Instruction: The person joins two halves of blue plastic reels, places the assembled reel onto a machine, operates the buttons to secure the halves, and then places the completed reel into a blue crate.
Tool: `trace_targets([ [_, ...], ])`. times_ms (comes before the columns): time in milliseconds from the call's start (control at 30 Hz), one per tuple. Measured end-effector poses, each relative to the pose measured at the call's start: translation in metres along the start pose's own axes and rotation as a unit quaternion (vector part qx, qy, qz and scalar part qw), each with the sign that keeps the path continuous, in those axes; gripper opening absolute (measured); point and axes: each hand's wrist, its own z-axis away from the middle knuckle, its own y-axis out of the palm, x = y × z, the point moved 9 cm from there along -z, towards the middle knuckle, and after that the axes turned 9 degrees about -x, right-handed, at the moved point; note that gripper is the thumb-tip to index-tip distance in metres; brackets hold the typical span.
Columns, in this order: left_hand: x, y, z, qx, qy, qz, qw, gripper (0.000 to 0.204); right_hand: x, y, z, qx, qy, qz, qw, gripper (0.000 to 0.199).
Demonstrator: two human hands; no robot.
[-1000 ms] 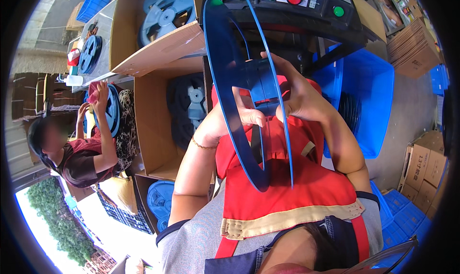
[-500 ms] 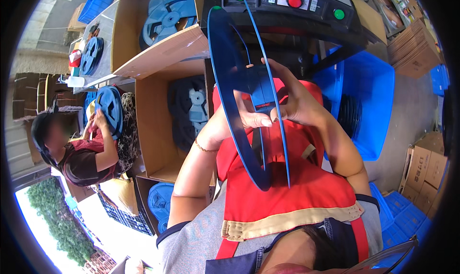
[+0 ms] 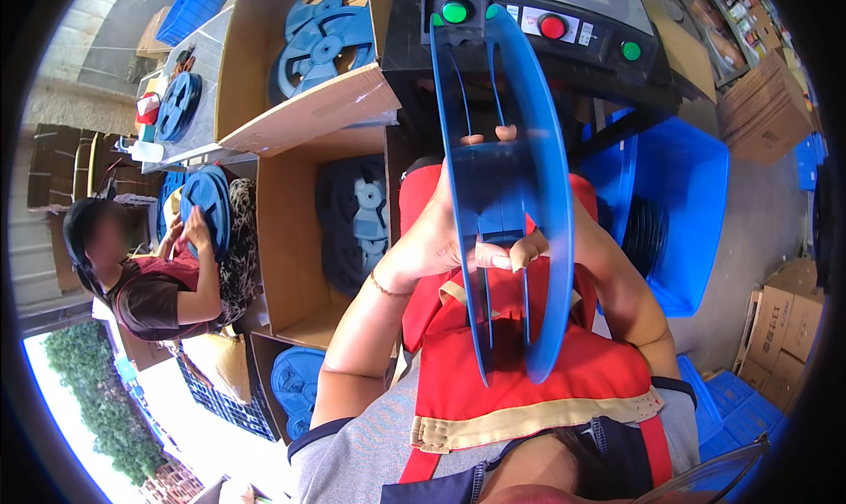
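Both hands hold a blue plastic reel (image 3: 553,196) upright in front of my chest, its two round flanges seen nearly edge-on. My left hand (image 3: 432,240) grips it from the left flange, with the thumb reaching in by the hub. My right hand (image 3: 585,235) holds the other side, partly hidden behind the right flange. The thumb tips nearly meet below the hub, and a few fingertips show above it. The reel's upper rim overlaps the front of a black machine panel (image 3: 493,28) with green and red buttons.
Open cardboard boxes (image 3: 308,116) with blue and dark reels stand at left. A blue bin (image 3: 696,213) holding black discs is at right. Flattened cardboard (image 3: 765,107), cartons (image 3: 784,328) and blue crates (image 3: 731,398) lie farther right. A person (image 3: 167,275) holds another reel at far left.
The reel has turned in my hands, so the right flange's face now shows more broadly and the left one is narrower. It has also shifted slightly right and toward me.
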Motion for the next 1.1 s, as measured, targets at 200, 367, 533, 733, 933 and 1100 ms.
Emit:
trace_targets([
  [200, 0.005, 0.004, -0.003, -0.016, -0.019, -0.009, 1.0, 0.127, 0.004, -0.008, 0.001, -0.007, -0.047, -0.005, 0.999, 0.129],
  [367, 0.003, 0.006, -0.004, 0.024, 0.043, -0.079, 0.996, 0.128, 0.012, -0.009, 0.004, -0.015, -0.03, 0.038, 0.999, 0.134],
  [533, 0.013, 0.005, -0.006, -0.063, -0.097, -0.012, 0.993, 0.133, 0.015, -0.011, 0.002, -0.03, -0.005, 0.0, 1.0, 0.122],
  [733, 0.005, 0.007, -0.012, -0.053, -0.008, -0.38, 0.924, 0.133, -0.001, -0.026, 0.024, -0.097, 0.172, -0.129, 0.972, 0.105],
  [933, 0.011, 0.015, -0.017, -0.073, -0.117, -0.621, 0.772, 0.137, -0.025, -0.048, 0.054, -0.155, 0.195, -0.156, 0.956, 0.098],
  [1100, 0.017, 0.032, -0.045, 0.027, 0.025, -0.448, 0.894, 0.115, -0.017, -0.106, 0.076, -0.262, 0.164, -0.106, 0.945, 0.093],
])
